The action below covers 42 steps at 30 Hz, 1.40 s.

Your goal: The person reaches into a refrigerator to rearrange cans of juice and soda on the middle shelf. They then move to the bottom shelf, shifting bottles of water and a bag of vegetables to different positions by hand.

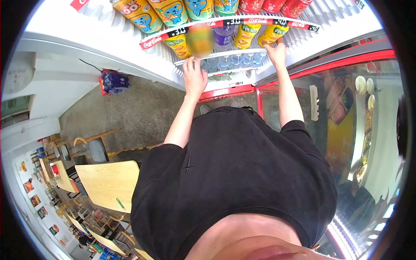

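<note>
My right hand (276,53) reaches up to the cooler shelf, its fingers around the base of a yellow drink bottle (274,34) at the right end of the row. Another yellow bottle (247,36) stands just left of it, then a purple-labelled bottle (223,35). My left hand (195,77) rests with its fingertips at the front edge of the same shelf, below a blurred yellow-green bottle (200,41). Its fingers are extended, with nothing visible in them. One more yellow bottle (177,46) stands at the row's left end.
Above runs a price strip (208,24), with large yellow bottles (168,12) and red drinks (273,5) behind it. Clear bottles (236,60) line the shelf below. The red-framed glass door (320,104) is swung out at right. Wooden tables (106,182) stand at left.
</note>
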Available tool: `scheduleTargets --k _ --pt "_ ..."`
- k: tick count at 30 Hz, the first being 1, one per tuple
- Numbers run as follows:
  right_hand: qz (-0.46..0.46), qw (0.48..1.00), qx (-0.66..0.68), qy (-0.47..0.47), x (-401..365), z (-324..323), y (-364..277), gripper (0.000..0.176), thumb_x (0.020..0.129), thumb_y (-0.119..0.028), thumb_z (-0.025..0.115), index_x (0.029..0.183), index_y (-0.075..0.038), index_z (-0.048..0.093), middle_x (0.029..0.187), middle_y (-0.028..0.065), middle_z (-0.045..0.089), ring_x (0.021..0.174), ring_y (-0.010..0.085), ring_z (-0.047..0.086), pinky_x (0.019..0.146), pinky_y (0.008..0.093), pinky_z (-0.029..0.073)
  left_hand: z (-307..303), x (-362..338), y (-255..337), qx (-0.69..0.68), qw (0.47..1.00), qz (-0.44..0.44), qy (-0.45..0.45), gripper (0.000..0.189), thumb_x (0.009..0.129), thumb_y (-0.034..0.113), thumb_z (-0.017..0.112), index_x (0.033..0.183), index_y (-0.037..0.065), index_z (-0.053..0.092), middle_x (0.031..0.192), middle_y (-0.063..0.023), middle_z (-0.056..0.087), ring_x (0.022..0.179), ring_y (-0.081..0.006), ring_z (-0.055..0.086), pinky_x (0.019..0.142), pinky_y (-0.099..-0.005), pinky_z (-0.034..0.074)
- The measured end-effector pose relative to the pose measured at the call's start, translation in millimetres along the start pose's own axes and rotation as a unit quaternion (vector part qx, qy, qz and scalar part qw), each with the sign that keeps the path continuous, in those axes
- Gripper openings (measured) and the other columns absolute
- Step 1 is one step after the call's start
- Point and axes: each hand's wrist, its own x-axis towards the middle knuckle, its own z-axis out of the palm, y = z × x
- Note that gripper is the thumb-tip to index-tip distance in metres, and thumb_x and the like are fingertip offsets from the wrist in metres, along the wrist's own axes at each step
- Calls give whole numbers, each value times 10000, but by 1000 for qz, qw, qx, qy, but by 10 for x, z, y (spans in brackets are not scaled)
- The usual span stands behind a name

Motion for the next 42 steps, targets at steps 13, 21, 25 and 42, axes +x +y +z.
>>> scheduleTargets --k 13,21,25,42 --pt "8 999 3 -33 -16 81 -14 595 761 -277 871 1231 12 648 1135 193 750 1077 315 721 920 407 537 49 -4 -22 0 1000 -5 3 601 808 40 682 1386 27 518 1394 -189 463 1342 -415 391 1128 -512 391" --pt "-14 999 29 -12 -20 151 100 694 712 -347 894 1262 -7 640 1099 218 753 1045 362 731 887 439 556 54 -5 -23 -3 1000 -2 6 598 806 33 679 1382 24 519 1393 -192 461 1350 -417 384 1130 -513 391" --pt "-8 1000 25 -12 -23 174 133 690 709 -349 897 1256 -12 645 1112 211 751 1052 356 728 897 437 554 47 -6 -20 0 1000 -5 5 593 809 35 677 1380 23 519 1388 -195 462 1352 -416 383 1134 -512 388" --pt "-7 999 48 -14 -29 146 89 667 710 -340 894 1236 -7 651 1121 206 746 1080 352 715 936 430 537 -1 16 9 1 1000 13 16 593 790 11 660 1369 5 530 1357 -197 492 1313 -424 422 1110 -514 411"
